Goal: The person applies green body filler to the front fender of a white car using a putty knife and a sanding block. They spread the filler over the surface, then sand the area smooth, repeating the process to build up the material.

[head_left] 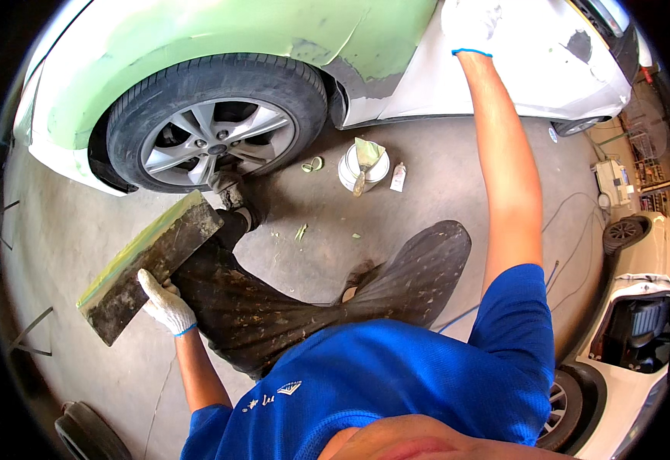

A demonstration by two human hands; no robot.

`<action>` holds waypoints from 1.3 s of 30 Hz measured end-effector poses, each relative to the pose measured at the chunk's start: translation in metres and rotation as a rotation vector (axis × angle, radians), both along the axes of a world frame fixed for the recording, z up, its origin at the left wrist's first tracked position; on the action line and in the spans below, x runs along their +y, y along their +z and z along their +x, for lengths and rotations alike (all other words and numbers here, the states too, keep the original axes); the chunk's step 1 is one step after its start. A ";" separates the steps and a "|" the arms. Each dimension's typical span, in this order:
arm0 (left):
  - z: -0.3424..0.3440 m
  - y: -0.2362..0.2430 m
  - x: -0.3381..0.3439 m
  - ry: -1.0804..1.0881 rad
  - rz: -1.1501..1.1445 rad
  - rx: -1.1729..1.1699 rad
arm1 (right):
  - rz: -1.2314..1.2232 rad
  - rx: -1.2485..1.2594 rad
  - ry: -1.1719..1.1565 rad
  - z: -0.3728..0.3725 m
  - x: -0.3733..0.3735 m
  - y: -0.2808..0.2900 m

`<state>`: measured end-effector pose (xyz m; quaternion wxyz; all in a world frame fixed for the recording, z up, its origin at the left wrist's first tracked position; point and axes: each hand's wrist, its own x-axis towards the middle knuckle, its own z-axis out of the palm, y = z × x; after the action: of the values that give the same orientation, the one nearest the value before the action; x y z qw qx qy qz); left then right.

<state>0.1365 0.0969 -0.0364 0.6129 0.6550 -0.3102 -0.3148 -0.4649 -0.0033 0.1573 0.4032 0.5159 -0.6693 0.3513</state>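
My left hand (pixel 165 303), in a white glove with a blue cuff, grips the lower edge of a putty board (pixel 132 280). The board is a dark, stained slab with yellow-green filler along its upper side, held tilted beside my knee. Stretched far forward, my right hand (pixel 469 24) in a matching glove is at the white door panel (pixel 534 77). Its fingers blend into the white paint, so whether they are spread or closed, or hold anything, does not show. To the left, the car's fender (pixel 258 31) is coated in pale green filler, with grey patches near its lower rear edge.
A wheel (pixel 216 126) stands before my feet. On the concrete are a white tub (pixel 348 175) with a putty knife (pixel 365 165) across it, a small tube (pixel 398 178) and green scraps (pixel 301 231). Another car (pixel 618 337) is at the right; a loose tire (pixel 90 433) lies lower left.
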 end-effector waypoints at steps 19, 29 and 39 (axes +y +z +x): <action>0.002 -0.001 0.002 0.018 0.015 -0.102 | -0.214 -0.039 0.134 0.102 -0.009 -0.097; 0.001 0.001 0.006 0.033 -0.006 -0.130 | -0.160 -0.156 0.206 0.158 -0.007 -0.165; 0.003 0.000 0.005 0.001 0.039 -0.207 | 0.038 -0.235 0.202 0.204 -0.005 -0.244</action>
<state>0.1390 0.1024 -0.0364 0.5648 0.6960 -0.3652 -0.2513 -0.2608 -0.0080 -0.0864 0.2749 0.5435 -0.6630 0.4353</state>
